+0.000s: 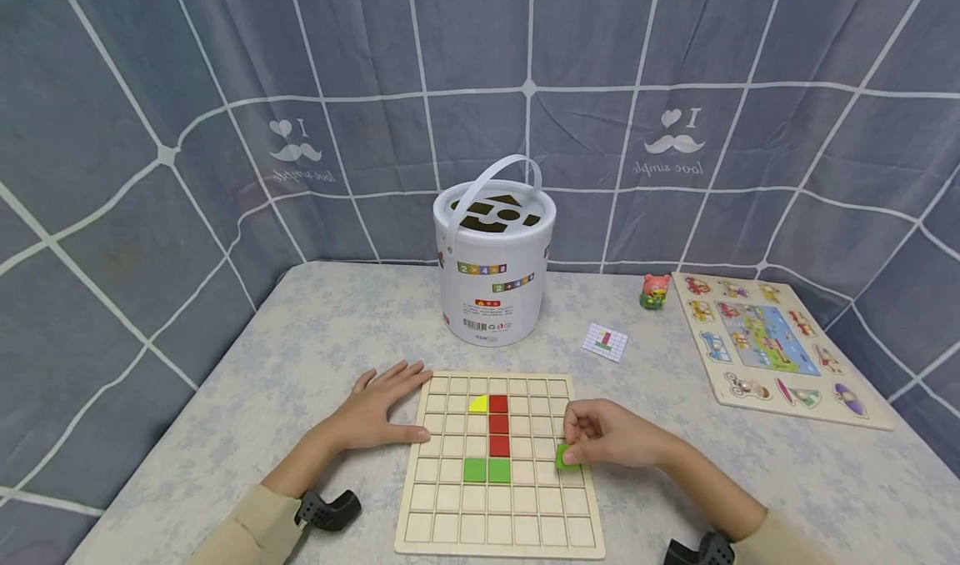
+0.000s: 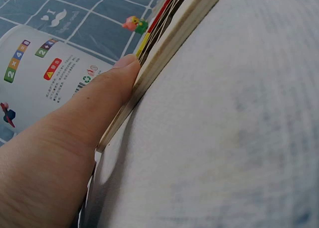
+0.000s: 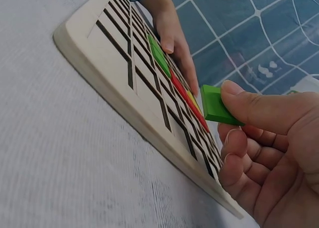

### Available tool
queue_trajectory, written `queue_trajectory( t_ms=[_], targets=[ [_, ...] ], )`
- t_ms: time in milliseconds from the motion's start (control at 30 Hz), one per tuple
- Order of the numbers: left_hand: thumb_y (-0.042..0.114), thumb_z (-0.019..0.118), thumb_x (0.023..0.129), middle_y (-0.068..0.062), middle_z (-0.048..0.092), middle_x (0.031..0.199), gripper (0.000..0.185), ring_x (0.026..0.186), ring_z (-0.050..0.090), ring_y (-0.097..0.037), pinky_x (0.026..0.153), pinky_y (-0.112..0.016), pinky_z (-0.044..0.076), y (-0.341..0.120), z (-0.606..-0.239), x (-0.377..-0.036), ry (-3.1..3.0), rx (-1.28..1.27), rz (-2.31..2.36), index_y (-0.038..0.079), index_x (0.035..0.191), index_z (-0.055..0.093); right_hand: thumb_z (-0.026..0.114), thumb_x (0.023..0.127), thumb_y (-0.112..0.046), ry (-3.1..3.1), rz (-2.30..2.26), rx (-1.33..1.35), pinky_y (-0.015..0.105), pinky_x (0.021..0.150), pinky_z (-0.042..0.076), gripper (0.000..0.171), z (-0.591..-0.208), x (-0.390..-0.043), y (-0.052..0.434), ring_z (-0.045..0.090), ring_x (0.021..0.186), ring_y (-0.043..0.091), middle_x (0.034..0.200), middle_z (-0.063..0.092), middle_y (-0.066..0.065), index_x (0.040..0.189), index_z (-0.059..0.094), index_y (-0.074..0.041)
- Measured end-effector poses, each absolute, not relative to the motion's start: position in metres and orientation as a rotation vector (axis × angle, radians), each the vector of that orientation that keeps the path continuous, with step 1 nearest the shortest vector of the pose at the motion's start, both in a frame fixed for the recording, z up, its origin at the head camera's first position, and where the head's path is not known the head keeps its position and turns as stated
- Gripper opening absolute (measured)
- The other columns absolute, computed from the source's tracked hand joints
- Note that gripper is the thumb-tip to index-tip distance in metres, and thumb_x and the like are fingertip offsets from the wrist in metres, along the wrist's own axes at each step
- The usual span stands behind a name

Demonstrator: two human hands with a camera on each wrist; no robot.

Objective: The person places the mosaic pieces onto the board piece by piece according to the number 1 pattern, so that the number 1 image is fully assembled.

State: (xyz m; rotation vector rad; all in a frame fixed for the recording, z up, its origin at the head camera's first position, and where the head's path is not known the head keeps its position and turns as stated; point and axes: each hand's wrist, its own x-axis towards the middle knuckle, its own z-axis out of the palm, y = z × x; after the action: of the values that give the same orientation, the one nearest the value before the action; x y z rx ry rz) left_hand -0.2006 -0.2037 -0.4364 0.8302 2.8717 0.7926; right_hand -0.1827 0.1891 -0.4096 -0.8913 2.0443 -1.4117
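Observation:
A wooden grid board [image 1: 450,527] lies flat on the table. Set in its cells are a yellow quarter-round piece [image 1: 478,404], a column of three red squares [image 1: 498,423], and two green squares [image 1: 487,470] side by side below. Over the board's right edge, my right hand [image 1: 618,434] pinches another green square tile [image 3: 215,106] between thumb and fingers, lifted off the surface in the right wrist view. My left hand [image 1: 378,411] rests at the board's left edge, fingers spread, its thumb [image 2: 112,86] touching the side.
Behind the board stands a white bucket [image 1: 491,298] with shape holes in its lid. A small pattern card [image 1: 604,342] lies to its right. Farther right are a pink and green bear figurine [image 1: 655,292] and a wooden picture puzzle [image 1: 720,365]. A grey checked curtain [image 1: 480,65] hangs behind.

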Motion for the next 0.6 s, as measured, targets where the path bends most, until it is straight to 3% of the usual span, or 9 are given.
queue_trajectory(
  t_ms=[600],
  targets=[
    [0.06,0.069,0.08,-0.007,0.032,0.157,0.088,0.146,0.019,-0.034,0.11,-0.064,0.003,-0.205,-0.437,-0.2,2.87,0.842,0.809,0.018,0.151,0.04,0.075,0.086,-0.012,2.092,-1.405,-0.929,0.016,0.054,0.037,0.019,-0.412,-0.184,0.161,0.043,0.059,0.003,0.068,0.051,-0.006,0.088,0.059,-0.001]
  ],
)
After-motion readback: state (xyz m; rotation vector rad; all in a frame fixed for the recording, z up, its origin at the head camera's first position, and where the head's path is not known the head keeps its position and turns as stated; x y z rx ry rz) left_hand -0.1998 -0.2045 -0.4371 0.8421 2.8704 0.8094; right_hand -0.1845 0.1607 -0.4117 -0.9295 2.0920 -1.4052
